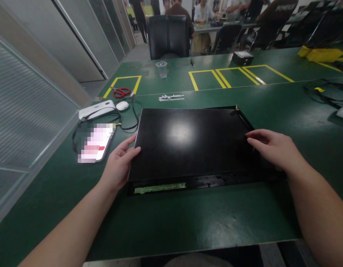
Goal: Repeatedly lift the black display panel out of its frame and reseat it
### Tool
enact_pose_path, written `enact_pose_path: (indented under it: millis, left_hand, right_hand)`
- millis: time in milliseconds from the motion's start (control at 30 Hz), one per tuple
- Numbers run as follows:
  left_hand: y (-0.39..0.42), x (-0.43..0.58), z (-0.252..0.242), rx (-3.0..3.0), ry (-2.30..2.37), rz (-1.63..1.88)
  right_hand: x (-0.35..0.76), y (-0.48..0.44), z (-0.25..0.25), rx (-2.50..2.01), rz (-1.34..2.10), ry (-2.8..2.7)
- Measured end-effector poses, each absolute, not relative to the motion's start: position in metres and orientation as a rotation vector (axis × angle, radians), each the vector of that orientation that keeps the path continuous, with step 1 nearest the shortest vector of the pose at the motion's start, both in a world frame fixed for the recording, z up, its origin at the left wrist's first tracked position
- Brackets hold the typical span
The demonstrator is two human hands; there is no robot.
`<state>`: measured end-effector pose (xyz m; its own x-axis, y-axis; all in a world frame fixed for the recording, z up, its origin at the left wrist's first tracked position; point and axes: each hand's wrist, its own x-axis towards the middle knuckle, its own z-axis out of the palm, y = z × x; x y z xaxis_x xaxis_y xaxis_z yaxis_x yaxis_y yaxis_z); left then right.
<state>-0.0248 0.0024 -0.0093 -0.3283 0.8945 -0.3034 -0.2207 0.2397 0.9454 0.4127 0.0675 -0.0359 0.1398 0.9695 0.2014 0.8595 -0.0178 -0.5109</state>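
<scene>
A glossy black screen panel lies over a black frame, whose right rail and back corner stick out past it. A green circuit board strip shows along the near edge. My left hand grips the panel's left edge, thumb on top and fingers at the side and partly hidden below. On the other side, my right hand has thumb and forefinger closed at the panel's right edge, beside the frame's rail. Its other fingers are curled and partly hidden.
Left of the panel lie a phone, a white device with a black cable, a white mouse and red scissors. Farther back are white scraps, a clear cup and a black box. People sit beyond.
</scene>
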Motion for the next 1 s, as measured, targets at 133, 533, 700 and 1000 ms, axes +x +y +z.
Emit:
enact_pose_path:
  millis: [133, 533, 700, 1000]
  left_hand:
    - [0.002, -0.024, -0.009, 0.683, 1.462, 1.333]
    - [0.004, -0.037, -0.022, 1.010, 1.495, 1.428]
    - [0.007, -0.046, -0.033, 1.095, 1.535, 1.410]
    - [0.007, -0.046, -0.033, 1.145, 1.558, 1.341]
  right_hand:
    - [0.415, 0.069, -0.034, -1.914, 0.349, -1.715]
    - [0.408, 0.068, -0.023, -1.980, 0.470, -1.608]
    - [0.410, 0.068, -0.024, -1.977, 0.452, -1.642]
    - [0.407, 0.068, -0.023, -2.018, 0.466, -1.636]
